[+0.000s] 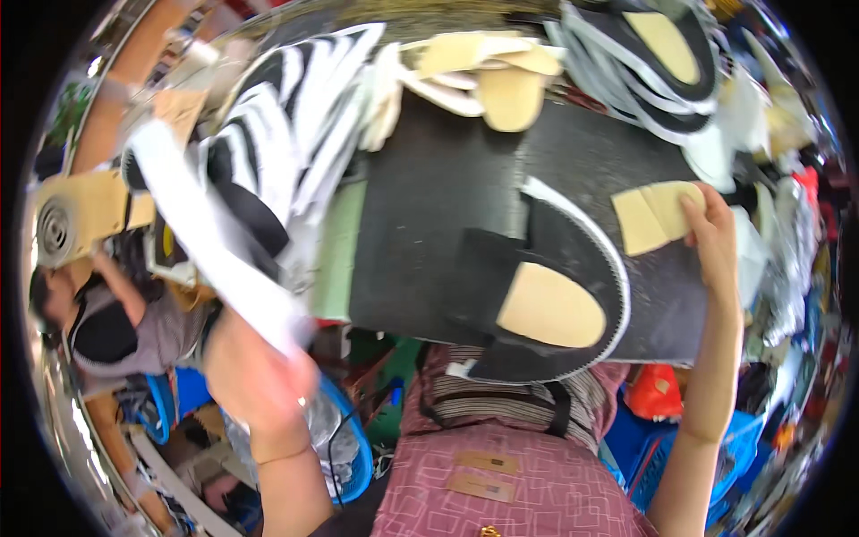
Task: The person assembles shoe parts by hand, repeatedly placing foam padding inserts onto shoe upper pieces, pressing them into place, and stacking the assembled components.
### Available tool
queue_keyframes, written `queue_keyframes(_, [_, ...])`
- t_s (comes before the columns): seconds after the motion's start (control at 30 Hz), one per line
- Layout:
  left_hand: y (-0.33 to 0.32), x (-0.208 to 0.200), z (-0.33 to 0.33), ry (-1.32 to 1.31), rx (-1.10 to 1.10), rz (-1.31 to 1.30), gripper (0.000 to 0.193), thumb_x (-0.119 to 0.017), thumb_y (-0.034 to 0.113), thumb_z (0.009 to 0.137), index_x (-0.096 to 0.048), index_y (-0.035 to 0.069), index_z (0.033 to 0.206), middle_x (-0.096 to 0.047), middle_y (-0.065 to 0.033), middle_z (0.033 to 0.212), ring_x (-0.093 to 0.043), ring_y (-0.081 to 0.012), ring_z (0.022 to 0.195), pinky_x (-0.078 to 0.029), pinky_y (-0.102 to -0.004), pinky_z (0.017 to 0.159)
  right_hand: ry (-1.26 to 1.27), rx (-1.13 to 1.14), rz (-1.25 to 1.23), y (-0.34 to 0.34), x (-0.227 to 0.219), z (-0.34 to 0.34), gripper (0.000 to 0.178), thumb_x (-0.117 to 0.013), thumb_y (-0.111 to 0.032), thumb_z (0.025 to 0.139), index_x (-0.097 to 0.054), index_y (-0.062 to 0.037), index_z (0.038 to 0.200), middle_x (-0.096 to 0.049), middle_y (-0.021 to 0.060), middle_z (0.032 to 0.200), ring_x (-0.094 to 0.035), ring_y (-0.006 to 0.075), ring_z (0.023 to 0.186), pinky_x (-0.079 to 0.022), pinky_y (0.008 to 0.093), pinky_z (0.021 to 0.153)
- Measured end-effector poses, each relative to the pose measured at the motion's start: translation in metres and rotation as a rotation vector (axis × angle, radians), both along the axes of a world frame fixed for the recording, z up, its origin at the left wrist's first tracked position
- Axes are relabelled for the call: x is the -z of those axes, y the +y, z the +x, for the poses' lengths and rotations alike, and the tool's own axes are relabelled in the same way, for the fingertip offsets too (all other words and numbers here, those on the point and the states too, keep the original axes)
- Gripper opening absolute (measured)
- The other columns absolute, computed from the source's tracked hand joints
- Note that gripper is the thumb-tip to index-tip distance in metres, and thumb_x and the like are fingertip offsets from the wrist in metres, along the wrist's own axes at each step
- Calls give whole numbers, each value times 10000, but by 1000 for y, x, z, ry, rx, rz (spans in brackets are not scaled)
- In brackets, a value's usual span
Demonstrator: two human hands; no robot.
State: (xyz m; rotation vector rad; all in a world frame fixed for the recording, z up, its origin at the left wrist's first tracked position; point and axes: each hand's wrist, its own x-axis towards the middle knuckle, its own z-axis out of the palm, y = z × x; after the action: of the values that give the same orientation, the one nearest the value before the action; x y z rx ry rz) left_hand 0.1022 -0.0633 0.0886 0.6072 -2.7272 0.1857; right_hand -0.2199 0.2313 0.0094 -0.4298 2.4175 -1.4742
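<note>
My left hand (259,371), smeared by motion, grips one end of a long white-edged black shoe upper piece (210,237) that slants up and away to the left, beyond the table's left edge. At the right, my right hand (713,234) pinches a creased tan patch (651,217) between thumb and fingers, just over the dark tabletop. Between the hands, near the front edge, lies a curved black upper piece (601,259) with a white toothed rim. A rounded tan patch (552,306) rests on it.
White-edged pieces (309,107) pile up at the back left, tan patches (510,94) at the back middle, more uppers (626,67) at the back right of the dark table (420,188). Blue baskets (356,452) stand below. Another person (134,322) works at far left.
</note>
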Motion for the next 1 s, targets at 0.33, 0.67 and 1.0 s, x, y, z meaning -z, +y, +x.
queue_keyframes(0.33, [103,56,-69,-164,963,741,445,-677,281,778,-613,-24,1095,-632,-185,1054,-617,-257,936,-497,-311,738,534,211,-74,64,-19,94,139,-589,-95,875,-611,8,966,-576,20,829,-537,104,735,-430,229,621])
queue_keyframes(0.67, [81,70,-74,104,493,1132,690,-664,-7,775,-274,-53,1343,-605,-89,722,-577,-141,606,-446,-258,563,-333,112,-200,13,0,180,80,-635,-13,839,-593,26,894,-604,20,740,-522,47,614,-427,187,559])
queue_keyframes(1.0, [77,85,-84,32,415,1028,622,-669,-42,725,-413,-9,1290,-584,-72,695,-585,-192,617,-465,-299,569,-377,199,-32,-6,4,170,79,-663,-38,824,-608,19,825,-548,-25,608,-482,32,539,-390,184,494])
